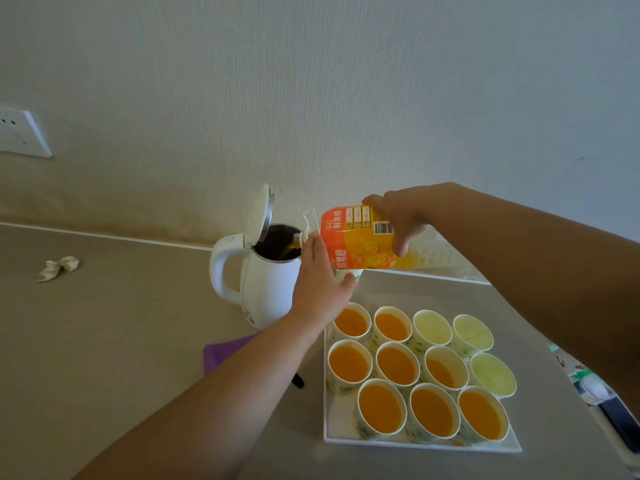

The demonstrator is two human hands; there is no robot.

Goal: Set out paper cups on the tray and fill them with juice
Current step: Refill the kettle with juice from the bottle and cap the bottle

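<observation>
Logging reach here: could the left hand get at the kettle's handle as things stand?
Probably yes: the kettle handle juts toward bare counter with nothing before it, though the left hand is busy steadying the juice bottle.

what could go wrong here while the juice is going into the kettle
1. The juice bottle, tipped by the right hand, has its mouth just at the kettle rim; a wobble could send juice down the outside.
2. The left hand rests on the bottle with its forearm close above the full cups at the tray edge; dropping it might knock one.
</observation>
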